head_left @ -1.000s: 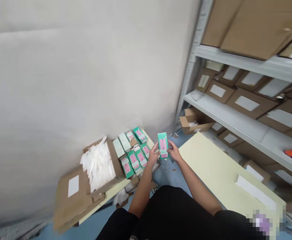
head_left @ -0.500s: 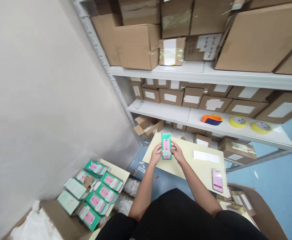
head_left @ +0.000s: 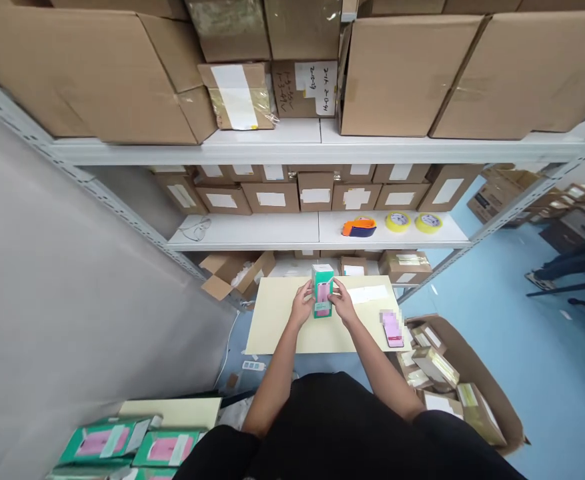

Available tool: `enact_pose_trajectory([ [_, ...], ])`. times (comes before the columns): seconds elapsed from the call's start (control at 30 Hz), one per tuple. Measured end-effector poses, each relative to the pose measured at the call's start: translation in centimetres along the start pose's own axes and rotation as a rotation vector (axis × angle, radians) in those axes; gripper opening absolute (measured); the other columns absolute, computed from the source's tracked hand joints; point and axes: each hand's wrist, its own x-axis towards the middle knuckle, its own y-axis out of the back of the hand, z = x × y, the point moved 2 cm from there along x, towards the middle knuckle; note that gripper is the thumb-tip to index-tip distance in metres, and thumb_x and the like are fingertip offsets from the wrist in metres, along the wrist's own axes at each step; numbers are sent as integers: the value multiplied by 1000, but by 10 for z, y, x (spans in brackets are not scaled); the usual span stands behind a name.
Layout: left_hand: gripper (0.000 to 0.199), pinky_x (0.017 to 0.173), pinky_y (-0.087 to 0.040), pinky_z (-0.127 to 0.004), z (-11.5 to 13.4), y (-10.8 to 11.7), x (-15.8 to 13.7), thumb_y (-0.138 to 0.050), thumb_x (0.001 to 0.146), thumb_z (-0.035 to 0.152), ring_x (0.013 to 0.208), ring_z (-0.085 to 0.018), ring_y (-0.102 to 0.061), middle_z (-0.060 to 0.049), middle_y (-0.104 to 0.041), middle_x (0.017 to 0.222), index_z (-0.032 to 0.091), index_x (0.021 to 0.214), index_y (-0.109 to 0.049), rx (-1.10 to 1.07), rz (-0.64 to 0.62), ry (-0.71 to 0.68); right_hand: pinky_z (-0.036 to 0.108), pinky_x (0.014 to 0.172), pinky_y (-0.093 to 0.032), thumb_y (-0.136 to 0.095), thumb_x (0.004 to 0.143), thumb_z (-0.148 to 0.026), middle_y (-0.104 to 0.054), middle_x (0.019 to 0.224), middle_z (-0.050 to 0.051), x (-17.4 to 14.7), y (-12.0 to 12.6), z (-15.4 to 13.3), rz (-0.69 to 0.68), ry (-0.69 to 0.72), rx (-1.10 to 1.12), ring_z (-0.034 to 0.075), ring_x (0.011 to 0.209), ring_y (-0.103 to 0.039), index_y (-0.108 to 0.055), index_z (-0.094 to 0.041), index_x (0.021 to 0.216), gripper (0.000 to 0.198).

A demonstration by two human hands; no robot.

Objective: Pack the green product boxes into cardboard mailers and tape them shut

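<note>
A green and pink product box with a pale label band stands upright over the cream table. My left hand grips its left side and my right hand its right side, fingers closed on the edges. The box's white top and part of one side face me. To the right of my right hand lies a white paper strip. Farther right, near the table's corner, is a phone with a pink screen, partly blurred out.
Several similar green boxes lie at the lower left. An open carton sits behind the table. Shelves ahead hold cardboard boxes, an orange and blue tape dispenser and yellow tape rolls. A large carton of parcels stands right. A person's leg shows far right.
My view has swung right, so the shelf faces me squarely and the green boxes have slid toward the lower left. The held box has turned slightly, showing its top and a side.
</note>
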Motion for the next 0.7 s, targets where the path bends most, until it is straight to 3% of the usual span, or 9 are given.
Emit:
enact_pose_trajectory([
  [0.17,62,118,-46,-44,-20,29,17,-71,82,20,142,-30,-54,-11,-55,148,25,143,-64,-14,-39,14,39,91,-55,-72,73,-28,-75,110,4,13,-30,20,7,6,-5,23,98,-69,-62,-28,138,66],
  [0.3,65,120,-44,-49,-54,50,24,-70,81,16,148,-33,-47,-12,-54,155,24,145,-60,-42,-59,120,43,102,-50,-69,71,-26,-75,121,5,26,-45,48,-47,-36,-15,26,117,-65,-64,-29,127,57],
  [0.4,67,123,-39,-49,-86,57,26,-70,79,15,150,-32,-45,-13,-57,153,22,145,-58,-128,-100,174,42,103,-48,-65,66,-23,-74,120,5,31,-47,77,-60,-84,-53,27,122,-62,-64,-27,110,44],
  [0.5,80,122,-38,-49,-119,59,22,-75,75,14,148,-32,-48,-16,-56,153,22,150,-49,-174,-102,302,43,97,-50,-62,61,-21,-75,110,5,28,-43,110,-38,-204,-139,28,114,-64,-60,-24,97,37],
  [0.6,97,120,-39,-52,-147,61,15,-80,73,15,147,-34,-49,-16,-53,156,26,159,-37,-138,-162,447,43,92,-51,-60,59,-20,-75,108,5,21,-38,138,-16,-297,-200,28,108,-65,-58,-24,97,39],
  [0.7,105,116,-42,-52,-160,62,10,-80,73,17,150,-36,-45,-16,-48,160,29,164,-29,-71,-274,469,44,96,-52,-59,61,-22,-73,120,6,22,-36,151,-34,-274,-213,27,113,-65,-59,-26,106,44],
])
